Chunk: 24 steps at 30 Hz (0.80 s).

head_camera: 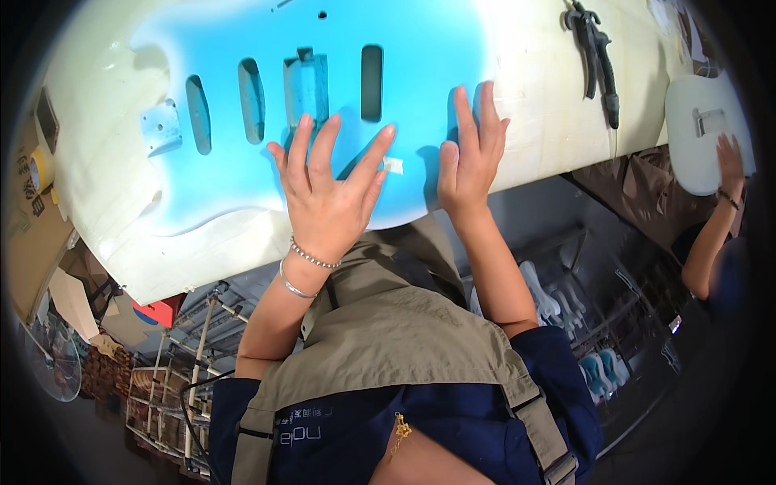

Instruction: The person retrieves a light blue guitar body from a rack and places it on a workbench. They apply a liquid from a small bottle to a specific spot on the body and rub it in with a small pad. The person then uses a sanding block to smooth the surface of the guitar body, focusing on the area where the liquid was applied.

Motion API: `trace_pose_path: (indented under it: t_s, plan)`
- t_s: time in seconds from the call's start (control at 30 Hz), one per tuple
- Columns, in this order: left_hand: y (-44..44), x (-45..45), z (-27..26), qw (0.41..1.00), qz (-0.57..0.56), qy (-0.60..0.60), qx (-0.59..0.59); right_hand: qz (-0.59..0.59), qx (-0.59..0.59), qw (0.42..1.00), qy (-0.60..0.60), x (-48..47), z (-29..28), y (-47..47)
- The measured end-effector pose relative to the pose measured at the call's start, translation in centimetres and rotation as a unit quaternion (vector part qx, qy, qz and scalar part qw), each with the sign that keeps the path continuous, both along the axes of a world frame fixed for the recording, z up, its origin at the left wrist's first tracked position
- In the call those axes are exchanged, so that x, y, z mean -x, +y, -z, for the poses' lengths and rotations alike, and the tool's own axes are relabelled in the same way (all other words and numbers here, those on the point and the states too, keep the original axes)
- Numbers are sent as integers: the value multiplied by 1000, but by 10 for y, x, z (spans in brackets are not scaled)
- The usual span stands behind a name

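A blue electric guitar body [424, 79] with pale, whitish edges lies flat on the light-covered table [539, 145] before me. Several routed cavities and a neck pocket [161, 127] are cut into it. Over its lower middle spreads my left hand [330, 194], fingers apart and nothing in its grasp; whether the whole palm touches cannot be told. A small white piece of tape or paper [394, 166] sits on the body beside that hand's index finger. My right hand [476, 157] is at the body's right end, fingers extended along the rim, also holding nothing.
A black air blow gun [594, 60] lies at the upper right. Farther right, a co-worker's hand [730, 160] touches a white guitar body [697, 151]. A yellow tape roll [41, 170] and cardboard [42, 260] are at left. Racks [200, 339] stand below the table's left side.
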State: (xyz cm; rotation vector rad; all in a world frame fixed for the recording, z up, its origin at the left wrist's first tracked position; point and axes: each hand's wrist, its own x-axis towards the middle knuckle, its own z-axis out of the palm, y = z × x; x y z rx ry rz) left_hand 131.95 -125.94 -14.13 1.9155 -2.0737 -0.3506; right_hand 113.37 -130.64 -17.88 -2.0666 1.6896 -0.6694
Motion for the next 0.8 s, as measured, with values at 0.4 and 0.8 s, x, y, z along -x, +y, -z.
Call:
trace_pose_path:
  t_s: [0.4, 0.8]
  plan:
    - [-1, 6, 5, 998, -23, -11, 60, -56, 62, 995, -59, 38, -23, -80]
    - [12, 5, 14, 987, -84, 38, 130, -90, 131, 973, -169, -16, -11, -344]
